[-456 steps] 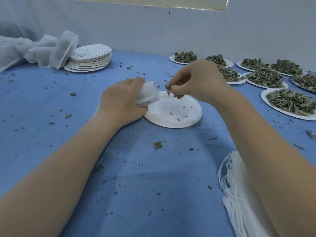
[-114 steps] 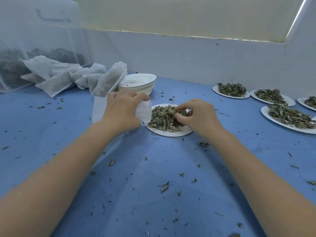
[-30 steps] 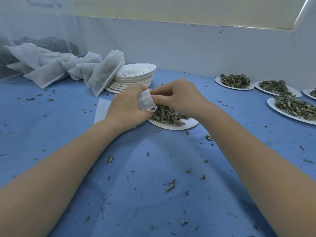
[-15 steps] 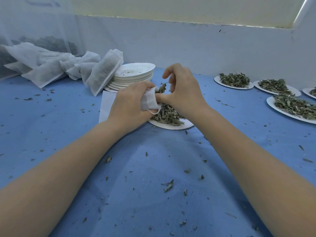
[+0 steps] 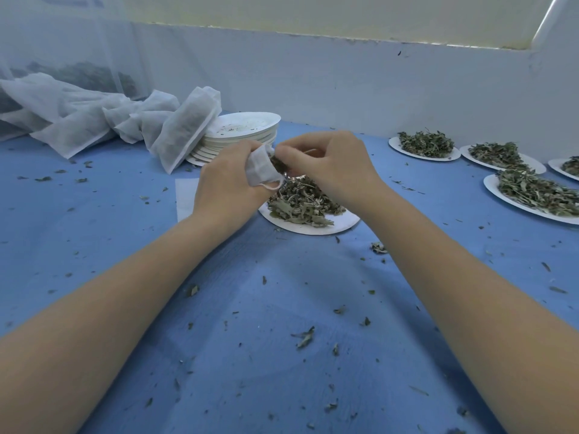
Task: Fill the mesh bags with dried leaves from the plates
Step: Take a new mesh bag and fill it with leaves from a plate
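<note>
My left hand [image 5: 230, 183] grips the bunched neck of a white mesh bag [image 5: 260, 169]; the rest of the bag lies flat on the blue cloth behind that hand. My right hand [image 5: 329, 164] pinches a tuft of dried leaves at the bag's mouth. Under both hands sits a white plate [image 5: 316, 228] heaped with dried leaves [image 5: 302, 202].
A stack of empty white plates [image 5: 241, 130] stands behind my hands. Filled mesh bags [image 5: 185, 126] lean on it and lie to the left. Several plates of leaves [image 5: 532, 192] line the right side. Leaf crumbs litter the blue cloth [image 5: 282, 324]. A white wall runs along the back.
My right hand, raised with fingers spread half a second ago, has dropped back to the bag's mouth with leaves pinched in it. My left hand keeps its hold on the bag.
</note>
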